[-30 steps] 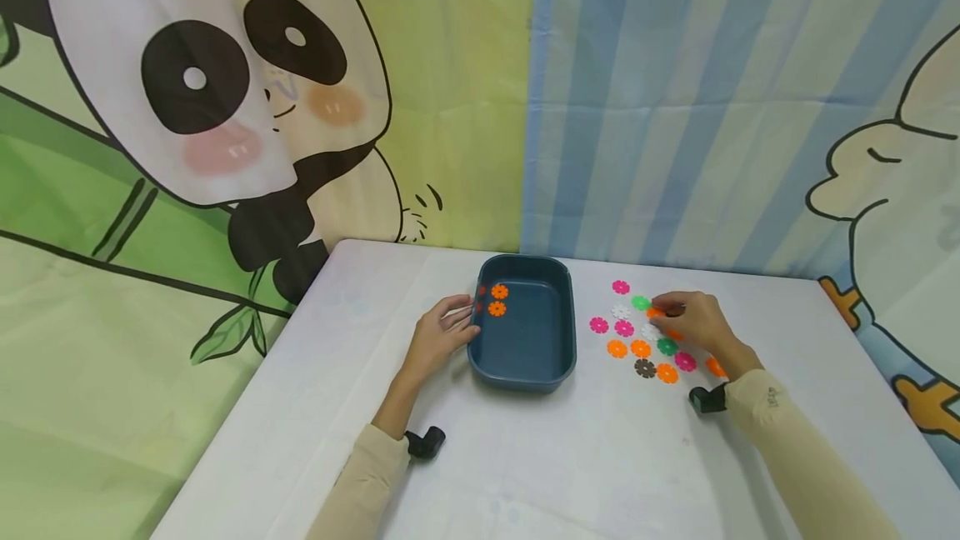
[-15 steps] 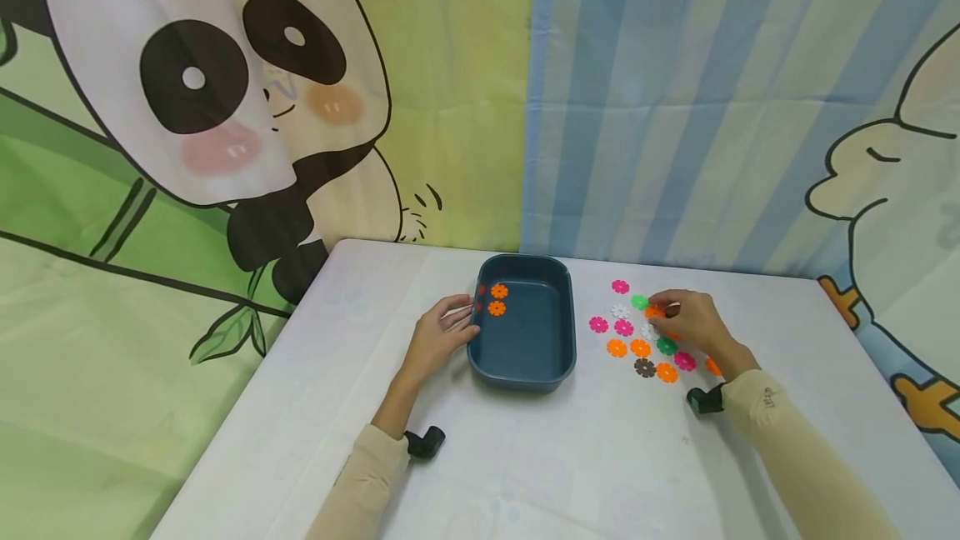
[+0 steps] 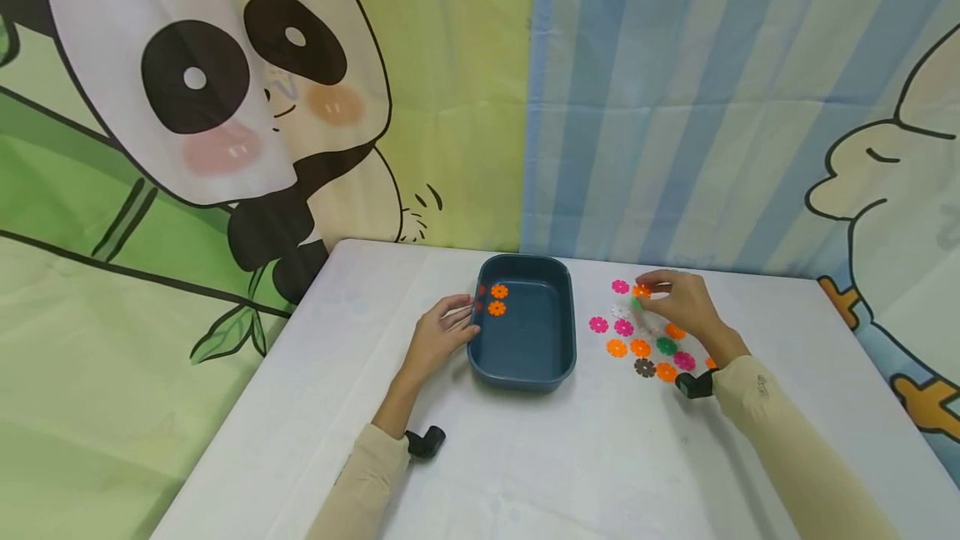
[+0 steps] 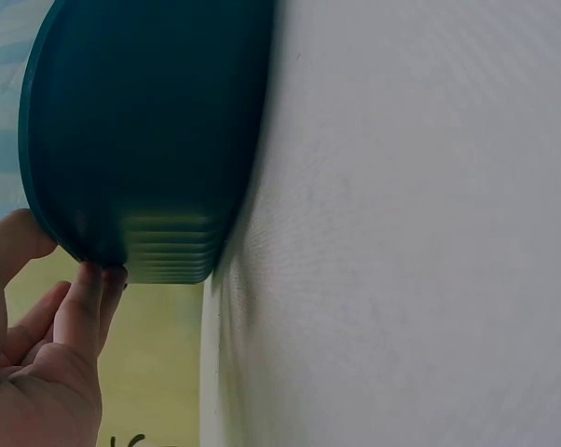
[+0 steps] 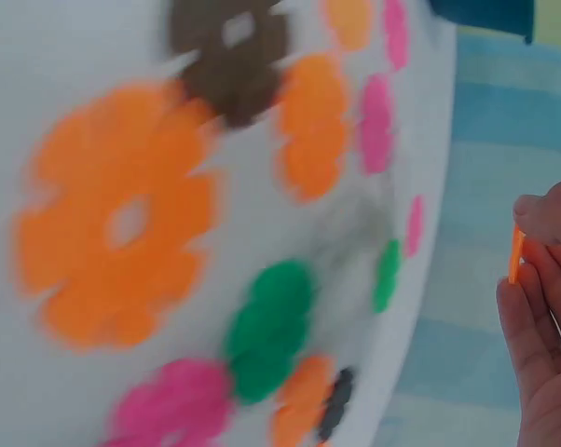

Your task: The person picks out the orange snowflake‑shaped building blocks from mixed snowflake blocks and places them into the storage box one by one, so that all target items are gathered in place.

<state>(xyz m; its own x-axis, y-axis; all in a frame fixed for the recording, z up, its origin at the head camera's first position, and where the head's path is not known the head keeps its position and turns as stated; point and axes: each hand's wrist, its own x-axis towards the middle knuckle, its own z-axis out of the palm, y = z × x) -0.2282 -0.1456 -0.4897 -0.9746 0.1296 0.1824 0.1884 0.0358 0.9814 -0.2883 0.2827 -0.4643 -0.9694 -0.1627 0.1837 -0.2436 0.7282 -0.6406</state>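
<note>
My left hand (image 3: 441,333) holds the near-left rim of a dark blue plastic tray (image 3: 522,357), thumb and fingertips at its edge; the left wrist view shows the tray (image 4: 150,140) from outside. Two orange discs (image 3: 497,308) lie inside it. To the right, my right hand (image 3: 684,302) pinches an orange notched, flower-shaped plastic building disc (image 3: 642,291) between thumb and fingers. In the right wrist view that disc (image 5: 516,253) is seen edge-on, raised off the table. A light green disc (image 3: 636,303) shows partly beneath it.
More discs lie flat right of the tray: pink (image 3: 598,324), orange (image 3: 617,347), dark green (image 3: 667,346), white (image 3: 619,312) and dark brown (image 3: 645,367). The white table (image 3: 510,457) ends at a printed curtain (image 3: 675,107) behind.
My right hand has picked up the orange disc from the group and moved it slightly up and to the left, uncovering another orange disc. The left hand and tray have stayed still.
</note>
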